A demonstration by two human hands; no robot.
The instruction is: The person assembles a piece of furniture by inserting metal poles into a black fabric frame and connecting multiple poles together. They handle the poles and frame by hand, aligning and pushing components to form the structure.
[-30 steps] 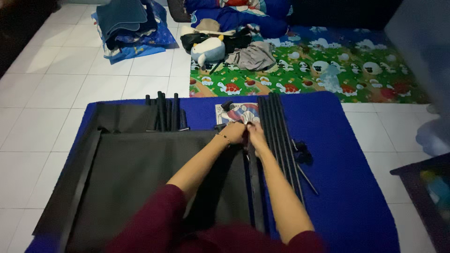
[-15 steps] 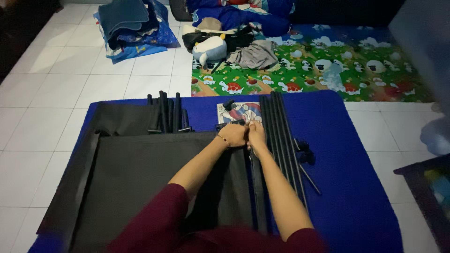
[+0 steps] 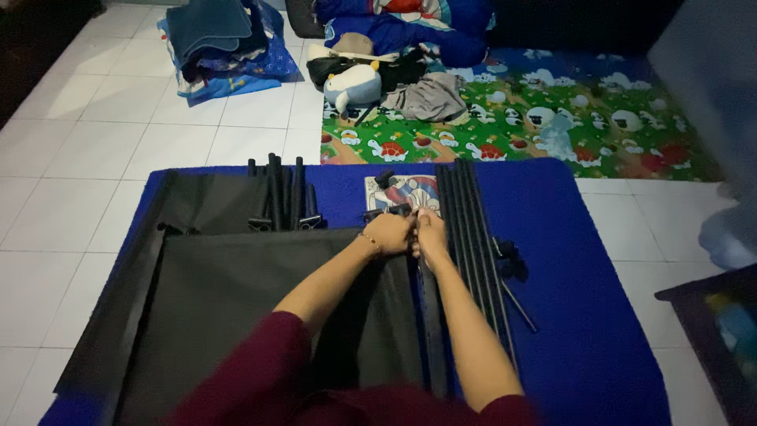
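Hands, left [image 3: 388, 233] and right [image 3: 430, 233], pinch with clenched fingers the top end of a long black metal pole [image 3: 433, 315] beside limp black fabric sheet [image 3: 260, 315] on the blue mat [image 3: 599, 331]; probably stiff, light, best gripped at its end.

Dim indoor light, cool blue cast, soft focus, dark corners, murky shadows

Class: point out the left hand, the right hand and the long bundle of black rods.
left hand [image 3: 388, 233], head view, back of the hand.
right hand [image 3: 430, 233], head view, back of the hand.
bundle of black rods [image 3: 467, 229], head view, mid-length.
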